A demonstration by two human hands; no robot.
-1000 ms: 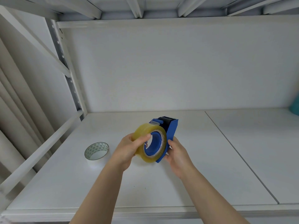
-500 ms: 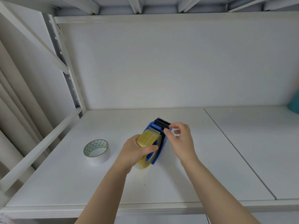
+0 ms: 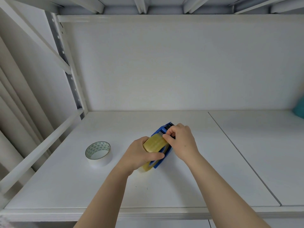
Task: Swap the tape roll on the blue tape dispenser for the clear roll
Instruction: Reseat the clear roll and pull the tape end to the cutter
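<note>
Left hand (image 3: 139, 155) grips the clear roll (image 3: 155, 143) on the blue dispenser (image 3: 158, 130) at mid-shelf (image 3: 65, 186). Right hand (image 3: 182, 142) pinches the roll's top. White roll (image 3: 98, 153), with a triangle-printed core, lies to the left.

A white shelf board (image 3: 65, 186) fills the lower half of the view, lit softly and evenly. A thin seam (image 3: 243, 158) divides it from a second white board (image 3: 271, 153) to its right. Behind the board rises a plain white back panel (image 3: 164, 63). At its back left corner stands a perforated metal upright (image 3: 65, 55), with a diagonal brace (image 3: 41, 38) and a horizontal rail (image 3: 41, 145) running along its left edge. Beige curtain folds (image 3: 16, 96) hang beyond that rail. Above the board run the white ribs (image 3: 141, 5) of an upper shelf.
</note>
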